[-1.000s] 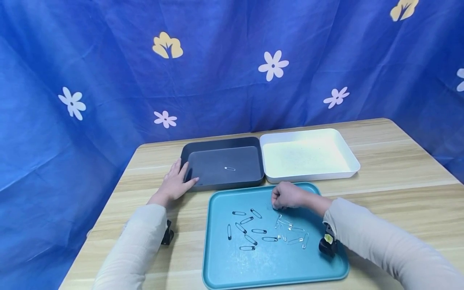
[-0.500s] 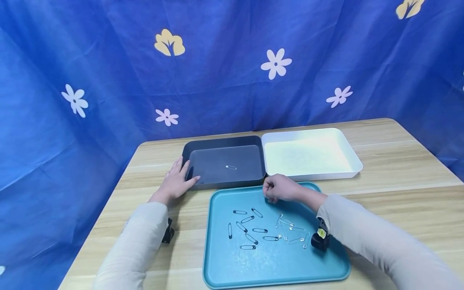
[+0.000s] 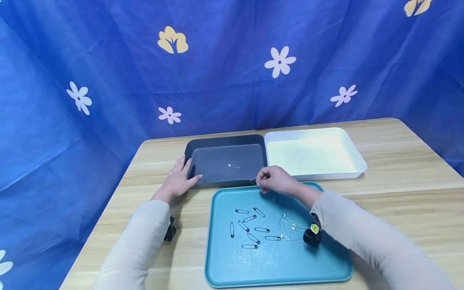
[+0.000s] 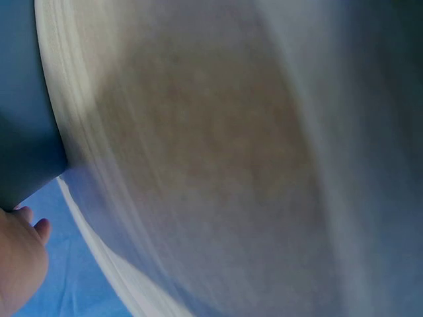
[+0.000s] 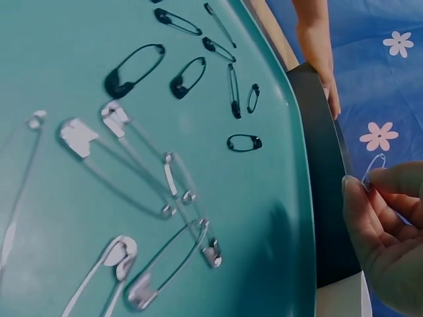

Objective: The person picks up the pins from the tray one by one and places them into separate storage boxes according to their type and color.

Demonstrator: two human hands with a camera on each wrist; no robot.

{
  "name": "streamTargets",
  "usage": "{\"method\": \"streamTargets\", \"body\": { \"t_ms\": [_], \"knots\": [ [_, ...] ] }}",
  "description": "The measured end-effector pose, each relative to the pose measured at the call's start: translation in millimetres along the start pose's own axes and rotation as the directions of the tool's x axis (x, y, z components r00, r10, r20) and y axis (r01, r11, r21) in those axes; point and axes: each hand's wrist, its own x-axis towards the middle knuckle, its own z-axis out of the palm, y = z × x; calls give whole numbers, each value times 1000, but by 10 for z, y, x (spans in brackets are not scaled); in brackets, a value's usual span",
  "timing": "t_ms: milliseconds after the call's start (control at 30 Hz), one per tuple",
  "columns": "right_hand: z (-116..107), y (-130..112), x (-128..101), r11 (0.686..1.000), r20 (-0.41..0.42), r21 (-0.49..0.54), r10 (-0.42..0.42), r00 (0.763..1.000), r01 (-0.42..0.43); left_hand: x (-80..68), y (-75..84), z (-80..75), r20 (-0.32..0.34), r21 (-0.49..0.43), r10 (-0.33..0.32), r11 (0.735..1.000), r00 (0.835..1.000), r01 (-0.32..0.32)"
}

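1. Blue cloth (image 3: 217, 86) with pale flowers is hanging behind our wooden table (image 3: 395, 161). Three trays are sitting on it: a dark gray tray (image 3: 212, 165), a white tray (image 3: 308, 155) just beside it, and a teal tray (image 3: 232, 266) in front.
2. We are pinching a silver safety pin (image 5: 371, 165) between the thumb and finger of our right hand (image 3: 275, 180). It is hanging by the dark gray tray's front right corner. We are not able to tell if it is inside the wall or outside.
3. We are resting our left hand (image 3: 177, 179) on that tray's left edge, its fingers spreading apart and holding nothing. One lone pin (image 3: 233, 166) is lying inside.
4. We are worrying about the wall: letting go too soon could be dropping our pin outside, by the teal tray.
5. We are pinching very thin wire, so a loose squeeze could be letting it twist away.
6. Black safety pins (image 5: 119, 84) and loose silver pins (image 5: 78, 137) are lying on the teal tray, and some silver ones are crossing. Our wrist camera (image 3: 312, 237) is hanging above that silver bunch, so a dipping arm could be sweeping them around.
7. Pushing hard with our left hand could be sliding the dark gray tray.
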Motion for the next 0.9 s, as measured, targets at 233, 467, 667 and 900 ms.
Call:
{"method": "streamTargets", "body": {
  "t_ms": [233, 467, 667, 900],
  "knots": [
    [32, -73, 125, 999, -99, 53, 4, 995, 1, -9, -4, 7, 3, -17, -8, 1000, 1000, 8],
    [58, -111, 259, 996, -154, 91, 25, 988, -11, -14, -19, -3, 2, -9, -8, 1000, 1000, 8],
    [49, -110, 393, 995, -190, 94, 34, 981, -17, -6, 7, -16, 1, -1, -7, 1000, 1000, 7],
    [14, -90, 547, 996, -218, 82, 39, 975, -21, 1, 15, -9, 16, 0, -15, 1000, 1000, 15]
  ]
}}
